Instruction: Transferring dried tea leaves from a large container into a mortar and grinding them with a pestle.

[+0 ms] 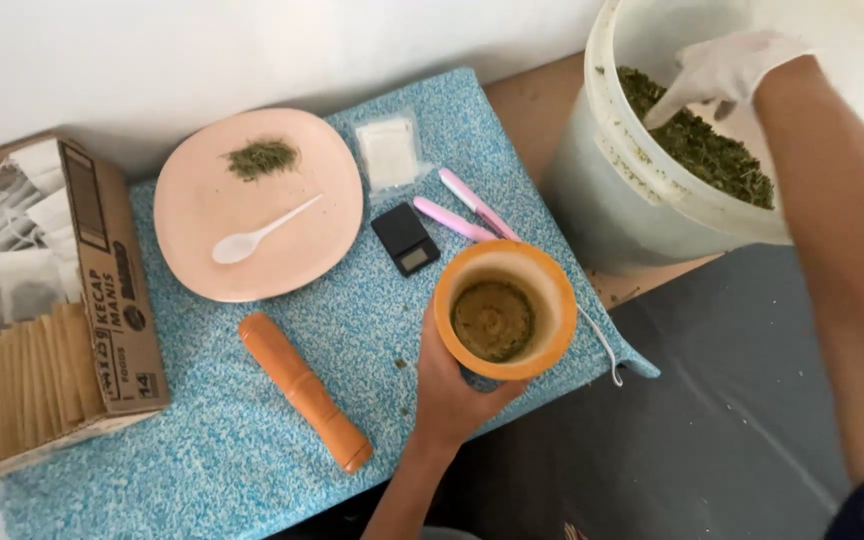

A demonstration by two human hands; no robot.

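My left hand point(450, 388) grips an orange wooden mortar point(504, 310) from below, holding it upright over the right edge of the blue speckled mat point(242, 440). Ground green-brown powder lies in its bowl. My right hand point(727, 68), in a white glove, reaches down into a large white bucket point(617, 190) of dried green leaves point(712, 150); its fingers touch the leaves, and whether they hold any I cannot tell. An orange pestle point(304, 392) lies on the mat to the left of the mortar.
A pink plate point(202, 210) carries a small heap of green herb point(261, 157) and a white plastic spoon point(257, 234). Near it lie a small black scale point(405, 239), a clear bag point(389, 152) and pink-handled scissors point(464, 212). A cardboard box point(102, 280) of paper sachets stands at the left.
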